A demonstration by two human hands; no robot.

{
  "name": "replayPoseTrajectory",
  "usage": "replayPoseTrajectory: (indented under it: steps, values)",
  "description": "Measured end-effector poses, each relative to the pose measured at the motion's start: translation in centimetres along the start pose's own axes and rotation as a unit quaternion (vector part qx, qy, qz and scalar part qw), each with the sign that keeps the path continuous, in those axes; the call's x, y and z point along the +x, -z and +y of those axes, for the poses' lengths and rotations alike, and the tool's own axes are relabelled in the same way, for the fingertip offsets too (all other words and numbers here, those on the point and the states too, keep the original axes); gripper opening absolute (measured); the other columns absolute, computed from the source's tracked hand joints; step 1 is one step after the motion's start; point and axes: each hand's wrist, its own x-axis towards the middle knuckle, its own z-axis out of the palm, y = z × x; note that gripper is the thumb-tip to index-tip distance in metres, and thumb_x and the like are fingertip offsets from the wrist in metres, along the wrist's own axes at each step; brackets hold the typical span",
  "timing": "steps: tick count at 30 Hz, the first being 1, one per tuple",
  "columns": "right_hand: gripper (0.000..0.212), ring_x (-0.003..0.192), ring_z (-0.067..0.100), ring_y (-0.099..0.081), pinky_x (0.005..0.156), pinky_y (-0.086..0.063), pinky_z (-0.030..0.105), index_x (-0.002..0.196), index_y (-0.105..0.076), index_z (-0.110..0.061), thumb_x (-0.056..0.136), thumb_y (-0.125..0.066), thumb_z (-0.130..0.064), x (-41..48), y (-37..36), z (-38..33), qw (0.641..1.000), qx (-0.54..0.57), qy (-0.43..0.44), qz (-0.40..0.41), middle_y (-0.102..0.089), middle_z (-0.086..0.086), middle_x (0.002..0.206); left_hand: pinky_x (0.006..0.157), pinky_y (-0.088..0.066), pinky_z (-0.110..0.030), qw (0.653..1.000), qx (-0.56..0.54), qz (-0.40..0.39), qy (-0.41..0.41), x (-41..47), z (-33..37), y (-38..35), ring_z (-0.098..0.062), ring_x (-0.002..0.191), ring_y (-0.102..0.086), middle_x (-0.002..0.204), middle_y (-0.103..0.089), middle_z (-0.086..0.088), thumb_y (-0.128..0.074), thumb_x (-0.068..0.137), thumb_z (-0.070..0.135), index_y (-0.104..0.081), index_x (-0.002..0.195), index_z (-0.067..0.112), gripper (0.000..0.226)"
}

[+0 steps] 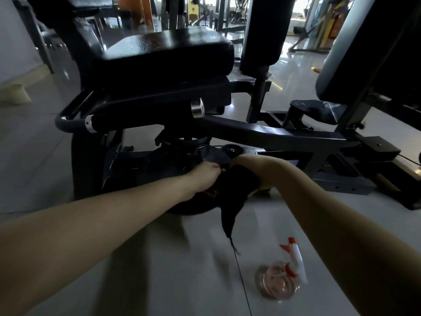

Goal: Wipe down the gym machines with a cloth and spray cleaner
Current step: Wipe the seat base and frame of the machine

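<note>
Pale, glossy floor tiles (159, 258) run through a dim gym, with more equipment blurred against bright windows at the back. Low in the middle, the left grip (205, 177) and the right grip (249, 168) meet at the base of a black gym machine (273, 133). Both are clamped on one dark crumpled cloth (233, 190). The left thumb lies on top and its fingers tuck into the fabric. The right wrist is bent over the bundle, and its fingers are mostly hidden by it. The cloth is pressed against the machine's round lower housing, and a thin pointed tail of it hangs toward the floor.

Just above the hands sits a small black wheel (232, 150) on the frame. Higher up is a black padded seat (164, 53), shiny on top. A curved grey handle with a chrome collar (89, 124) juts out at its left. An upright black roller pad (262, 30) stands right of the seat.

On the tiles beside the right forearm, apart from the cloth, is a clear plastic spray bottle with a white and red trigger head (279, 282).
</note>
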Motion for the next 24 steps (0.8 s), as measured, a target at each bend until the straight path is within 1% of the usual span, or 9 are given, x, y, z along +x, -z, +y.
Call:
replayPoseTrajectory:
  steps: [2,5,7,8,11,15,19,22,24]
  values:
    - [0.020,0.071,0.025,-0.064,0.069,-0.054,0.035,0.101,-0.067,-0.004,0.095,-0.056,-0.019,0.4,-0.9,-1.7,0.975,-0.220,0.029,0.021,-0.071,0.013,0.084,0.057,-0.047,-0.025,1.000,0.014,-0.002,0.025,0.1,-0.2,0.5,-0.024,0.066,-0.059,0.079,-0.061,-0.012,-0.044,0.102,0.002,-0.065,0.098,0.004,0.022]
    - [0.032,0.103,0.025,-0.060,0.093,-0.049,0.034,0.127,-0.062,-0.010,0.098,-0.054,-0.021,1.7,-4.8,-2.6,0.816,-0.569,0.054,0.083,-0.064,0.010,0.127,0.054,-0.038,-0.024,0.997,-0.004,0.005,0.072,-0.1,-0.9,1.9,-0.022,0.057,-0.049,0.070,-0.053,-0.010,-0.044,0.103,0.005,-0.058,0.080,0.008,0.027]
    - [0.036,0.120,0.028,-0.056,0.102,-0.046,0.036,0.136,-0.055,-0.014,0.101,-0.047,-0.021,2.8,-6.7,-2.0,0.736,-0.663,0.026,0.135,-0.058,0.008,0.133,0.066,-0.042,-0.029,0.997,0.007,-0.001,0.070,-0.1,-1.1,2.8,-0.021,0.060,-0.054,0.069,-0.058,-0.007,-0.046,0.103,0.011,-0.059,0.076,0.014,0.030]
    - [0.037,0.125,0.029,-0.054,0.104,-0.045,0.038,0.138,-0.053,-0.015,0.102,-0.046,-0.020,3.1,-6.9,-1.8,0.728,-0.671,0.015,0.142,-0.056,0.009,0.136,0.071,-0.046,-0.032,0.998,0.026,-0.008,0.058,-0.3,-1.2,3.2,-0.020,0.064,-0.058,0.070,-0.061,-0.005,-0.047,0.104,0.014,-0.062,0.079,0.015,0.029]
    - [0.045,0.132,0.032,-0.049,0.108,-0.041,0.042,0.145,-0.047,-0.016,0.100,-0.051,-0.021,4.1,-5.4,-2.0,0.781,-0.612,0.015,0.124,-0.050,0.010,0.145,0.076,-0.049,-0.034,0.998,0.044,-0.025,0.039,-0.9,-1.8,3.7,-0.023,0.074,-0.063,0.081,-0.067,-0.008,-0.053,0.103,0.016,-0.069,0.094,0.010,0.020]
    - [0.034,0.119,0.030,-0.056,0.101,-0.045,0.034,0.133,-0.056,-0.007,0.101,-0.051,-0.016,3.6,-3.4,-3.6,0.850,-0.524,0.009,0.051,-0.057,0.006,0.133,0.059,-0.051,-0.023,1.000,-0.007,-0.021,0.019,-0.7,-1.5,2.6,-0.021,0.068,-0.065,0.082,-0.067,-0.010,-0.051,0.102,0.006,-0.066,0.109,0.006,0.016]
    - [0.031,0.120,0.031,-0.058,0.093,-0.043,0.030,0.133,-0.054,0.000,0.104,-0.045,-0.009,1.4,-2.5,-3.8,0.939,-0.334,0.016,0.082,-0.060,0.013,0.122,0.074,-0.048,-0.040,1.000,-0.003,-0.009,0.003,-0.5,-0.6,1.6,-0.031,0.080,-0.061,0.088,-0.063,-0.020,-0.048,0.098,-0.002,-0.064,0.107,-0.005,0.019]
    - [0.023,0.085,0.034,-0.070,0.084,-0.058,0.042,0.115,-0.062,0.002,0.101,-0.050,-0.012,1.1,-0.1,-1.7,0.987,-0.145,0.009,0.067,-0.069,0.016,0.082,0.077,-0.055,-0.042,0.999,0.053,0.001,-0.013,-0.5,-0.1,1.3,-0.028,0.078,-0.063,0.080,-0.064,-0.011,-0.046,0.095,-0.004,-0.066,0.086,0.013,0.028]
    - [0.021,0.067,0.028,-0.065,0.072,-0.055,0.039,0.101,-0.061,-0.002,0.100,-0.051,-0.020,1.3,0.7,0.4,0.998,0.043,-0.010,0.034,-0.066,0.014,0.069,0.082,-0.058,-0.042,0.999,0.052,0.007,-0.009,-0.6,0.0,1.5,-0.028,0.082,-0.065,0.087,-0.068,-0.010,-0.043,0.095,-0.004,-0.070,0.091,0.017,0.034]
